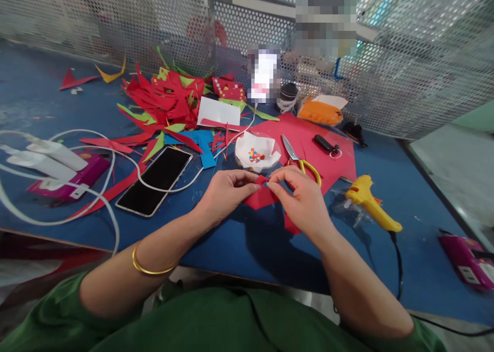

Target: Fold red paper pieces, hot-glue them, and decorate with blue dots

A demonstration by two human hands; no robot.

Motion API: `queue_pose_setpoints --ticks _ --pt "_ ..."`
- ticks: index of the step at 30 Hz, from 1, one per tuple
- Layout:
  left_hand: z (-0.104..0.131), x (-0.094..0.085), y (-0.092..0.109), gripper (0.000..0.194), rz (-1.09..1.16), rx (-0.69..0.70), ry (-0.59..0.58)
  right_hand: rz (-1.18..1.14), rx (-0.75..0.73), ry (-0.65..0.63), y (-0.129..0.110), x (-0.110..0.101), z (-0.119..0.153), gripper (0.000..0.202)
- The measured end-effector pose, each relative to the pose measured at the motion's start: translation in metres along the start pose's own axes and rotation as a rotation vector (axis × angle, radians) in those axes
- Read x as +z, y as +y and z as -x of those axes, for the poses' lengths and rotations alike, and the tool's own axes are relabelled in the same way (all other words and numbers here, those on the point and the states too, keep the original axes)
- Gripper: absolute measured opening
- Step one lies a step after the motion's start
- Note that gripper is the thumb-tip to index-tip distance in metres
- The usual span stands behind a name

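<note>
My left hand (233, 193) pinches the edge of a folded piece of red paper (260, 200) above the blue table. At the paper's upper part, the fingers of my right hand (299, 195) close on it, with a tiny blue spot beside the fingertips. Whether that spot is a separate piece, I cannot tell. Just beyond my hands sits a white paper-lined bowl (241, 154) holding small coloured bits (255, 156). Scissors with yellow handles (310, 171) lie on a large red sheet (339, 159), right behind my right hand.
A yellow glue gun (370, 201) with a black cord lies at right. Left are a phone (156, 179), white cables and a purple power strip (94, 174). Paper scraps (173, 100) heap behind, near a lit phone (263, 74) against the perforated metal screen (116, 22).
</note>
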State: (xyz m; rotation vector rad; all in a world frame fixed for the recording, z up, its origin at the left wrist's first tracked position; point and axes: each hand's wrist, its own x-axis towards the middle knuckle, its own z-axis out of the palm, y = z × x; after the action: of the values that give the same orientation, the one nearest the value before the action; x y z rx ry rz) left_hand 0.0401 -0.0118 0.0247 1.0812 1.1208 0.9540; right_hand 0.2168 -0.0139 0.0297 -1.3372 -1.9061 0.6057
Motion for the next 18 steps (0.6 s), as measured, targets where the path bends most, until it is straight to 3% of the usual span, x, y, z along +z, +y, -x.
queue_pose_setpoints --ticks 18 --pt "-0.0003 0.0007 -0.0022 0.016 -0.083 0.041 -0.007 0.128 -0.020 0.028 -0.0014 0.0053 0.0027 0.011"
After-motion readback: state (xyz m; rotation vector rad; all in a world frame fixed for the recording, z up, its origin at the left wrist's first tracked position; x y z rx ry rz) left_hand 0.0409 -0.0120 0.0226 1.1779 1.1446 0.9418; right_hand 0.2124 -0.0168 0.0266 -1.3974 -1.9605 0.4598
